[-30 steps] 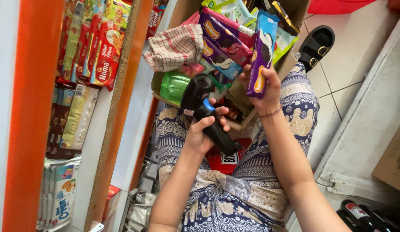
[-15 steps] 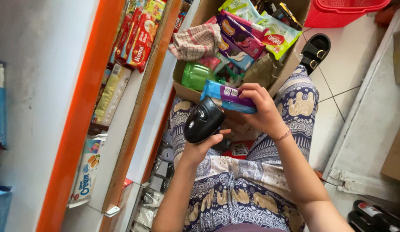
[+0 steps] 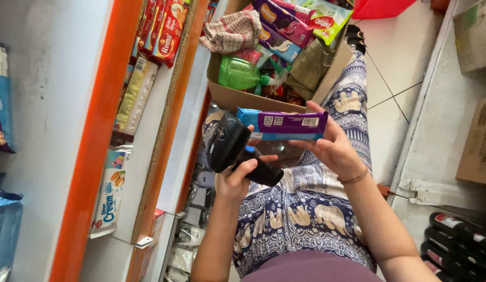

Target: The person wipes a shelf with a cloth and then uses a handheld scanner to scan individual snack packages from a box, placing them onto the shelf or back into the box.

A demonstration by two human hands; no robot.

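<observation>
Purple biscuit packet [image 3: 282, 124] lies flat and level in the right hand [image 3: 333, 148], fingers wrapped under and around its right end, its barcode side turned up toward the camera, above the person's lap. Just to its left the left hand [image 3: 238, 177] is closed around the grip of a black handheld scanner [image 3: 228, 146], whose head sits right at the packet's left end, touching or nearly so. Judging by this, the packet is lifted and lined up with the scanner; whether the code has been read cannot be told, and the many packets in the box look yet to be handled. Beyond the packet stands an open cardboard box [image 3: 238, 96] on the floor, full of snack packets, a green bottle [image 3: 240, 74] and a checked cloth [image 3: 233, 31]. To the left runs an orange-edged shelf [image 3: 102, 130] with red and white biscuit packs. Patterned trousers [image 3: 305, 214] fill the lap below; dark bottles [image 3: 457, 237] lie at the lower right. Nothing stands between scanner and packet
</observation>
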